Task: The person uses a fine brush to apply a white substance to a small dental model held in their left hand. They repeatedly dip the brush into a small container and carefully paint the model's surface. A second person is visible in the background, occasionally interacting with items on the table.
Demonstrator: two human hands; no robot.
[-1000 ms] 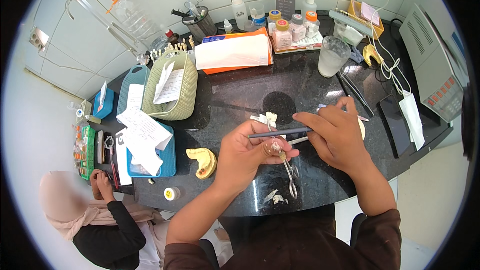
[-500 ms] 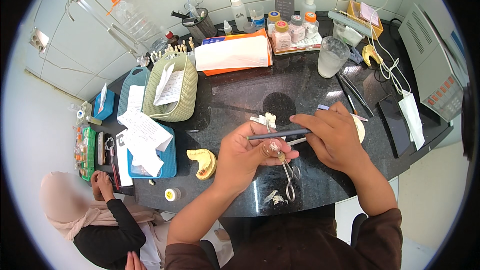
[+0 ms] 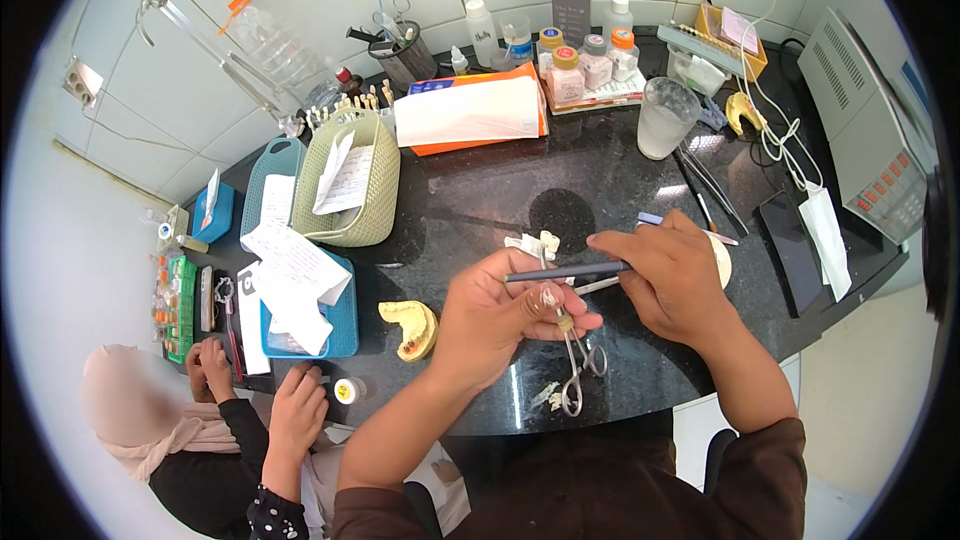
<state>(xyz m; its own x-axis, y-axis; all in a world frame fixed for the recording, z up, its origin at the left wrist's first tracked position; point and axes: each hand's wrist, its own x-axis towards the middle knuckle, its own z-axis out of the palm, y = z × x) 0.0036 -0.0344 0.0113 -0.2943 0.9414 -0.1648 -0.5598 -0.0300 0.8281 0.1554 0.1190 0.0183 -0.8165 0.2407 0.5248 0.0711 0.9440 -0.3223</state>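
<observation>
My left hand (image 3: 492, 315) is closed around a pair of metal scissor-handled forceps (image 3: 572, 380), whose finger rings hang below my palm. Over those fingers lies a slim dark grey pen-shaped tool (image 3: 565, 271), its tapered end pointing left. My right hand (image 3: 668, 275) pinches the tool's other end. Below the tool a thin pale stick (image 3: 598, 286) runs toward my right fingers; whether they grip it I cannot tell. Small white pieces (image 3: 535, 243) show just beyond my left fingertips. A yellow dental cast (image 3: 409, 328) lies left of my left hand. Pale scraps (image 3: 548, 397) lie beside the rings.
Another person's hand (image 3: 300, 405) rests at the table edge by a small white jar (image 3: 349, 391). Baskets with papers (image 3: 345, 225) stand at left, powder jars (image 3: 566, 75) and a cloudy cup (image 3: 667, 118) at back. A phone (image 3: 788, 250) and a grey machine (image 3: 868, 130) are at right.
A second hand with a dotted sleeve has come up onto the table edge near the small jar. The forceps rings have swung slightly downward; my hands otherwise hold nearly the same pose.
</observation>
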